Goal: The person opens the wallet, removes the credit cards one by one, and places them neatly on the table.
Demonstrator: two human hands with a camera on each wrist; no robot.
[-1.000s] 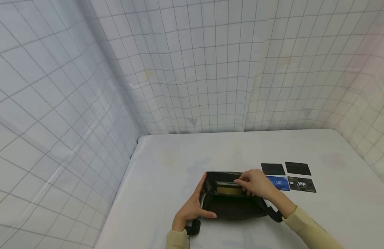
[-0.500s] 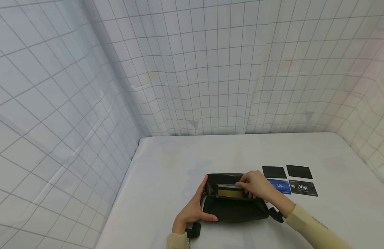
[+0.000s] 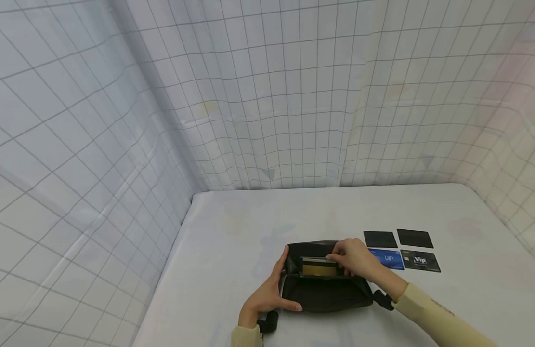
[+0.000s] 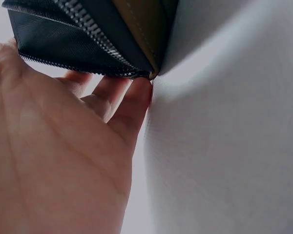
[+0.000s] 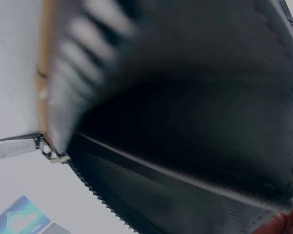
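Observation:
A black zip wallet with a tan inner panel lies spread on the white table. My left hand holds its left end, thumb along the near side and fingers on the far side. The left wrist view has the fingers against the wallet's corner, beside the zip teeth. My right hand reaches in from the right, thumb and forefinger pinching inside the wallet. In the right wrist view its fingertips meet the end of an inner divider; whether a card is between them is hidden.
Right of the wallet lie a blue VIP card, a black VIP card and two plain dark cards, one and another. A zip pull hangs from the wallet. Gridded white curtains surround the table.
Both hands stay at the wallet with almost no movement. The head view shifts slightly; the cards on the table lie as before.

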